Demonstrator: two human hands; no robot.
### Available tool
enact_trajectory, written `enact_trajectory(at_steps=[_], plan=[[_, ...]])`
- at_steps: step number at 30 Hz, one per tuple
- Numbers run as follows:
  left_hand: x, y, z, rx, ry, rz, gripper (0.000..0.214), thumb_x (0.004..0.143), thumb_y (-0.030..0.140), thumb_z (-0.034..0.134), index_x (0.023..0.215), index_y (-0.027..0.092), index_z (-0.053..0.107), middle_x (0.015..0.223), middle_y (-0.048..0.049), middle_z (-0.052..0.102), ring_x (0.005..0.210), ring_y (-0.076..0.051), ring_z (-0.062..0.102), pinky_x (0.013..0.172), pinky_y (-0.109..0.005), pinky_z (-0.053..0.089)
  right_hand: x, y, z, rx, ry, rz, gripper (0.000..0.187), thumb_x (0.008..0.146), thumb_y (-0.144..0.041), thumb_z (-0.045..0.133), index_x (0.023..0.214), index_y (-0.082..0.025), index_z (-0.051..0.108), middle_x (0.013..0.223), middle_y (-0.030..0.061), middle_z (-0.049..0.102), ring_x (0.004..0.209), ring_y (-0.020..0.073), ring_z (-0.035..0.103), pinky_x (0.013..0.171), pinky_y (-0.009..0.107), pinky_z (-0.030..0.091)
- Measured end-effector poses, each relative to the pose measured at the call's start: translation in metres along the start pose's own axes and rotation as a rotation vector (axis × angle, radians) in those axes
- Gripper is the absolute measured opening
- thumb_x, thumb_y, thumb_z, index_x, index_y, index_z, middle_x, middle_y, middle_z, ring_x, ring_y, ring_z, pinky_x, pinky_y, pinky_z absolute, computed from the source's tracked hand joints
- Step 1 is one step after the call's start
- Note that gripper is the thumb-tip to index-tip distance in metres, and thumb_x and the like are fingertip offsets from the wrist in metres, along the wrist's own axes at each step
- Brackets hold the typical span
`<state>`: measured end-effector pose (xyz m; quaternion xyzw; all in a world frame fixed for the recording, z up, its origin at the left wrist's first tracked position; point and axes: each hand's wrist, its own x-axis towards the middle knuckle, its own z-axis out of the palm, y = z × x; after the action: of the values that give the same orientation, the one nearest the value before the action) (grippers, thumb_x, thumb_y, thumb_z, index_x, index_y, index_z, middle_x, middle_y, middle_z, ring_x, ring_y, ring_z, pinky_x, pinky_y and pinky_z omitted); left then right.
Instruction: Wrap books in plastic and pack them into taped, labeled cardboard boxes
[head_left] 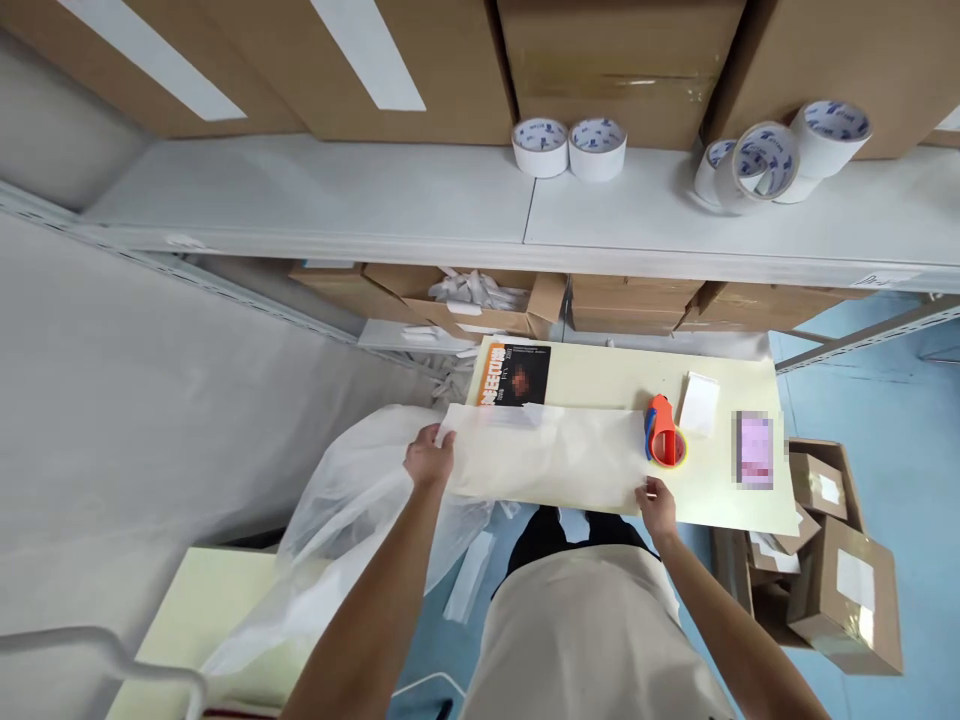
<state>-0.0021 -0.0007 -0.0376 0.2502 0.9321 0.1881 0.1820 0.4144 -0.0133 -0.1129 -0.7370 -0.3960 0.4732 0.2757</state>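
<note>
The left hand and right hand pinch opposite ends of the translucent white rectangular sheet over the pale-yellow desk — pulling it rightward could snag the adjacent orange-and-blue plastic tape dispenser.

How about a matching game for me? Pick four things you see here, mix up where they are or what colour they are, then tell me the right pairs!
Things:
1. White sheet
2. Tape cutter
3. Two tape rolls
4. Heap of boxes

Places and colours:
A. On the floor, by the right end of the table
B. Side by side on the shelf
C. Between the left hand and the right hand
D. Orange with a blue part

Right pairs:
1-C, 2-D, 3-B, 4-A
</note>
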Motion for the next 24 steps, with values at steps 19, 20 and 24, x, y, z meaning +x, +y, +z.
enact_trajectory(at_steps=[19, 20, 24], plan=[[-0.066, -0.056, 0.081, 0.586, -0.524, 0.573, 0.102, 0.075, 0.060, 0.065, 0.155, 0.016, 0.020, 0.163, -0.0229, 0.007, 0.149, -0.043, 0.007, 0.110, -0.065, 0.021, -0.012, 0.004, 0.054, -0.893, -0.349, -0.493, 0.092, 0.076, -0.028, 0.068, 0.154, -0.022, 0.020, 0.164, 0.0162, 0.013, 0.150, 0.0348, 0.011, 0.115, 0.055, 0.027], [-0.065, -0.058, 0.078, 0.585, -0.542, 0.571, 0.102, 0.075, 0.059, 0.066, 0.155, 0.016, 0.020, 0.163, -0.0225, 0.006, 0.149, -0.043, 0.006, 0.110, -0.066, 0.020, -0.015, 0.007, 0.053, -0.878, -0.344, -0.501, 0.091, 0.076, -0.029, 0.068, 0.154, -0.023, 0.021, 0.164, 0.0158, 0.014, 0.150, 0.0350, 0.012, 0.114, 0.055, 0.028], [-0.068, -0.062, 0.073, 0.546, -0.571, 0.543, 0.102, 0.074, 0.056, 0.067, 0.155, 0.017, 0.020, 0.163, -0.0225, 0.005, 0.149, -0.043, 0.005, 0.111, -0.067, 0.017, -0.018, 0.006, 0.053, -0.844, -0.279, -0.528, 0.077, 0.079, -0.032, 0.067, 0.148, -0.022, 0.035, 0.160, 0.0181, 0.024, 0.148, 0.0366, 0.021, 0.114, 0.059, 0.027]])
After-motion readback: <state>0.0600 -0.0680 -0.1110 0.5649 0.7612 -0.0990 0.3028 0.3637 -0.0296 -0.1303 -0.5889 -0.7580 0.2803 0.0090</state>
